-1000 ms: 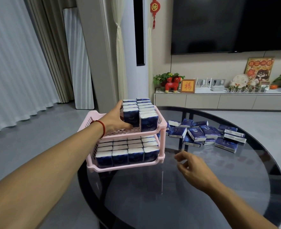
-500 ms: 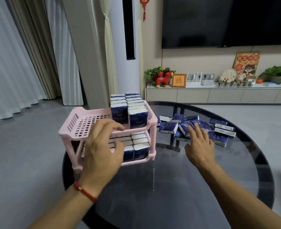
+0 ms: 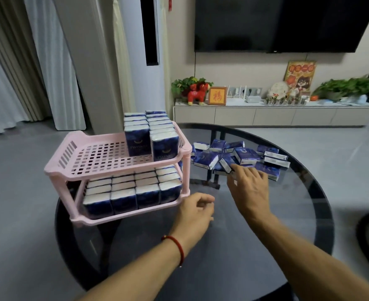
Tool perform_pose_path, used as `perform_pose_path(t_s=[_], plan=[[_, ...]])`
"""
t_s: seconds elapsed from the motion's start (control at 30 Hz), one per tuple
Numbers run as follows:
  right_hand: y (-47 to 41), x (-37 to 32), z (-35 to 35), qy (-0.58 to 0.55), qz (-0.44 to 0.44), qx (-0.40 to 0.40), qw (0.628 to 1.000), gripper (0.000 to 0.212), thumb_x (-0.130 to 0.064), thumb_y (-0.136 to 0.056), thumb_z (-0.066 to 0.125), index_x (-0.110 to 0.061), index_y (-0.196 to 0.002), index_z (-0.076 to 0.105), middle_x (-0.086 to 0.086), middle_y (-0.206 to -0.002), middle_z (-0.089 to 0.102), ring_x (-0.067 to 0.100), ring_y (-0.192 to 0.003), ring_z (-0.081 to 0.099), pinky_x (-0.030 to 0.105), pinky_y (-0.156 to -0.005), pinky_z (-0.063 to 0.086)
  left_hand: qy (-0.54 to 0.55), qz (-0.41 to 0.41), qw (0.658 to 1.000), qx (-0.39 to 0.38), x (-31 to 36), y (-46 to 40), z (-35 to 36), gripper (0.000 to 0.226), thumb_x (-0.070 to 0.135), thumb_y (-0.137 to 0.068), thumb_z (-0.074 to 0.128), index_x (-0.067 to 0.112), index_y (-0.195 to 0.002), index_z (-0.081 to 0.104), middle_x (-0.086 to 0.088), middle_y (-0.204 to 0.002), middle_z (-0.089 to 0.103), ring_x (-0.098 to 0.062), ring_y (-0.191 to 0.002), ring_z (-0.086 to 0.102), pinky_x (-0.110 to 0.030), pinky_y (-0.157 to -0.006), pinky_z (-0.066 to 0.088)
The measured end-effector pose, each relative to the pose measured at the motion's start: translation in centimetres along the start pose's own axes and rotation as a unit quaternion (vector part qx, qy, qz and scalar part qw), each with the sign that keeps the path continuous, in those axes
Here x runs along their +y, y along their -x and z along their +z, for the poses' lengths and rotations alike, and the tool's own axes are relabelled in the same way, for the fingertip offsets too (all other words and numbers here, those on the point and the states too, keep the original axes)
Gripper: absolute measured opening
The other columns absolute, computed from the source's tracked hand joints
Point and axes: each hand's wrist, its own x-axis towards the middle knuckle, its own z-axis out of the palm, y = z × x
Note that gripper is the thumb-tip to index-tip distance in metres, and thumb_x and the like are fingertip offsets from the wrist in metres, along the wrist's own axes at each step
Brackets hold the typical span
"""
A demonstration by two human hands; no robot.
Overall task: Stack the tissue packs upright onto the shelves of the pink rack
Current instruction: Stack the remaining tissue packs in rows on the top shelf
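Note:
The pink two-tier rack (image 3: pixel 62 168) stands on the left of the round glass table (image 3: pixel 255 246). Upright blue-and-white tissue packs (image 3: pixel 122 198) fill its lower shelf. On the upper shelf two rows of upright packs (image 3: pixel 151 140) stand at the right end; the left part is bare grid. A heap of loose packs (image 3: pixel 244 155) lies flat on the glass to the right of the rack. My right hand (image 3: pixel 249 187) reaches with spread fingers to the near edge of the heap, its fingertips at a pack. My left hand (image 3: pixel 195 211) hovers loosely curled, holding nothing, just right of the rack's lower front corner.
Behind the table are a low TV cabinet (image 3: pixel 274 116) with ornaments and plants, a wall TV (image 3: pixel 287 22) and a tall white air-conditioner column (image 3: pixel 144 61). Curtains hang at the left. The table's left rim lies under the rack.
My left hand has left the rack's upper shelf and come down to the right of the rack. My right hand has moved forward to the heap of loose packs.

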Motion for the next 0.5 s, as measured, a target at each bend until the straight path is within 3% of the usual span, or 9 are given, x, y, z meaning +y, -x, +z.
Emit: perform_pose_path(t_s=[0.1, 0.17, 0.2, 0.27, 0.33, 0.4, 0.5], plan=[[2.4, -0.2, -2.1, -0.058, -0.097, 0.005, 0.994, 0.027, -0.023, -0.085, 0.077, -0.017, -0.11, 0.07, 0.001, -0.096, 0.076, 0.025, -0.087, 0.068, 0.042, -0.082, 0.049, 0.211, -0.1, 0.972, -0.009, 0.2, -1.7, 2.5, 0.021, 0.028, -0.103, 0.059, 0.013, -0.114, 0.07, -0.017, -0.113, 0.075, -0.025, -0.097, 0.075, -0.043, -0.088, 0.062], [4.1, 0.0, -3.3, -0.094, -0.164, -0.028, 0.982, 0.029, -0.032, -0.088, 0.067, -0.021, -0.115, 0.069, -0.005, -0.106, 0.074, 0.02, -0.095, 0.067, 0.038, -0.086, 0.047, 0.322, -0.142, 0.936, 0.001, 0.8, -2.1, 3.4, 0.026, 0.029, -0.104, 0.057, 0.008, -0.113, 0.069, -0.017, -0.1, 0.077, -0.025, -0.084, 0.076, -0.038, -0.07, 0.063], [4.8, 0.1, -3.8, -0.109, -0.188, -0.048, 0.975, 0.031, -0.035, -0.09, 0.062, -0.021, -0.117, 0.069, -0.006, -0.112, 0.072, 0.017, -0.099, 0.065, 0.035, -0.086, 0.047, 0.336, -0.152, 0.929, 0.016, 1.0, -2.3, 3.7, 0.022, 0.024, -0.105, 0.056, 0.007, -0.112, 0.068, -0.014, -0.092, 0.077, -0.022, -0.075, 0.076, -0.035, -0.062, 0.06], [5.3, 0.8, -4.1, -0.127, -0.209, -0.084, 0.966, 0.032, -0.034, -0.092, 0.056, -0.02, -0.118, 0.067, -0.006, -0.118, 0.069, 0.014, -0.105, 0.06, 0.029, -0.086, 0.045, 0.314, -0.161, 0.935, 0.038, 1.2, -2.5, 4.0, 0.018, 0.015, -0.105, 0.052, 0.008, -0.113, 0.066, -0.013, -0.091, 0.077, -0.021, -0.072, 0.075, -0.036, -0.06, 0.061], [4.5, 1.4, -3.6, -0.139, -0.157, -0.091, 0.974, 0.029, -0.032, -0.092, 0.053, -0.02, -0.116, 0.064, -0.004, -0.116, 0.067, 0.015, -0.104, 0.059, 0.029, -0.086, 0.044, 0.298, -0.154, 0.941, 0.032, 1.3, -2.8, 4.1, 0.022, 0.012, -0.105, 0.049, 0.009, -0.121, 0.063, -0.017, -0.107, 0.075, -0.025, -0.083, 0.075, -0.04, -0.064, 0.064], [2.7, 2.1, -2.2, -0.14, -0.048, -0.081, 0.986, 0.025, -0.028, -0.096, 0.053, -0.02, -0.118, 0.061, 0.001, -0.117, 0.065, 0.02, -0.107, 0.059, 0.034, -0.09, 0.045, 0.287, -0.149, 0.946, 0.023, 1.6, -2.7, 3.8, 0.025, 0.014, -0.106, 0.048, 0.01, -0.13, 0.058, -0.017, -0.12, 0.07, -0.029, -0.091, 0.076, -0.04, -0.069, 0.065], [-0.8, 3.1, 0.5, -0.075, 0.085, -0.1, 0.989, 0.046, -0.021, -0.095, 0.059, -0.018, -0.14, 0.05, 0.009, -0.146, 0.053, 0.026, -0.135, 0.048, 0.045, -0.108, 0.039, 0.253, -0.142, 0.957, 0.018, 1.9, -1.7, 2.9, 0.027, 0.016, -0.107, 0.047, 0.01, -0.133, 0.055, -0.017, -0.126, 0.067, -0.029, -0.093, 0.075, -0.042, -0.074, 0.065]])
